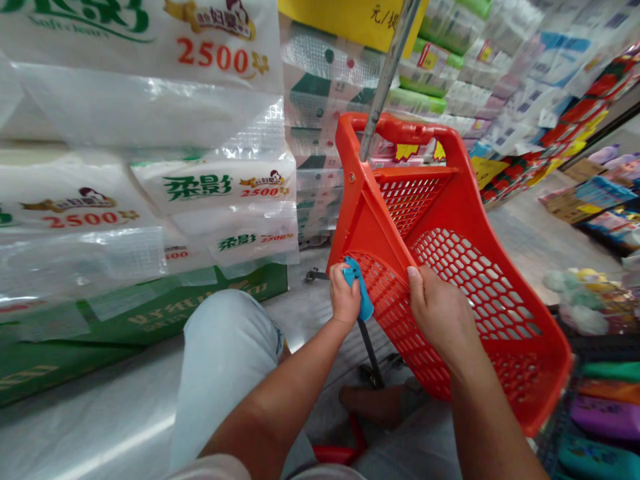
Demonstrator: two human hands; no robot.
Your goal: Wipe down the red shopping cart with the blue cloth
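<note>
One red basket [375, 227] | left hand [345, 297]: fingers clutching blue cloth [365, 303] | right hand [443, 313]: fingers gripping the basket

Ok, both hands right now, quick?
Left hand: closed, holding a blue cloth.
Right hand: closed, holding the red shopping cart's rim.
</note>
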